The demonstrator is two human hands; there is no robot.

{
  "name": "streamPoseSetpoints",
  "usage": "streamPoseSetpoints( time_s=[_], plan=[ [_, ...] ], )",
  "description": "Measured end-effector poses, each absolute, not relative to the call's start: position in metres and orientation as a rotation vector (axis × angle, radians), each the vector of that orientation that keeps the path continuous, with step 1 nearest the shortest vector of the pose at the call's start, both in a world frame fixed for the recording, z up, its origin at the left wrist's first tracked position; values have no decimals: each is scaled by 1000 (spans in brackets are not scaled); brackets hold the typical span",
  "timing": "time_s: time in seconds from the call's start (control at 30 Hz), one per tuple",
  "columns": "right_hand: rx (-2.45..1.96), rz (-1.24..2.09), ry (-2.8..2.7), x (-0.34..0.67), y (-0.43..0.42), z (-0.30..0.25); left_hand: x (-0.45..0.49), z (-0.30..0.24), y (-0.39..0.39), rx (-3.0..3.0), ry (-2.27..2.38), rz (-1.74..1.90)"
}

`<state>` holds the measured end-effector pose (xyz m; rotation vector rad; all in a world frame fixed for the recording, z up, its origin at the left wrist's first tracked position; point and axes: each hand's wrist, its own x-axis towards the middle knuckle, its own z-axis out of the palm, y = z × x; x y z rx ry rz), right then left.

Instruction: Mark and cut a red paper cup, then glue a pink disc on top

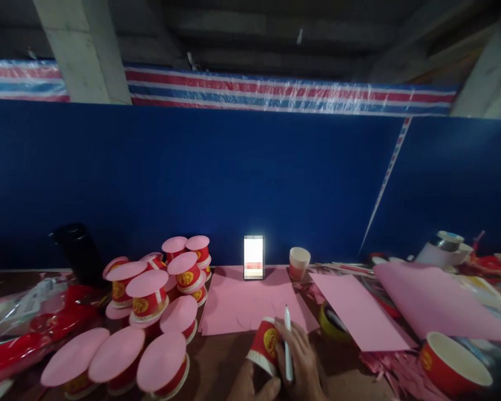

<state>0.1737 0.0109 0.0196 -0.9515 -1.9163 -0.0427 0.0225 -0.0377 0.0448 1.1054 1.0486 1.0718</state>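
My right hand (303, 356) is closed on a white pen (288, 345), which points up and away from me. Its fingers also rest on a red paper cup (266, 344) with a gold emblem and a white rim. The cup is tilted, rim toward me, at the near edge of a pink paper sheet (242, 303). My left hand (247, 385) shows only in part at the bottom edge, thumb against the cup's rim, gripping the cup from below.
Several red cups capped with pink paper discs (150, 289) crowd the left. A lit phone (254, 256) and a small paper cup (299, 262) stand by the blue wall. Pink sheets (354, 309), a tape roll (329, 323) and an open red cup (455, 362) lie right. Red plastic bags (25, 328) lie far left.
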Motion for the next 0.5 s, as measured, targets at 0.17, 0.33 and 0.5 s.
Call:
streamPoseSetpoints(
  time_s=[0.17,0.33,0.5],
  plan=[
    [-874,-49,-1946,173,3,23,23,36,-35,1144,1035,1120],
    [-775,-50,-2007,172,-5,27,24,43,-38,1122,827,1205],
    [-780,14,-1984,168,-10,34,20,41,-41,1104,918,1189]
  ],
)
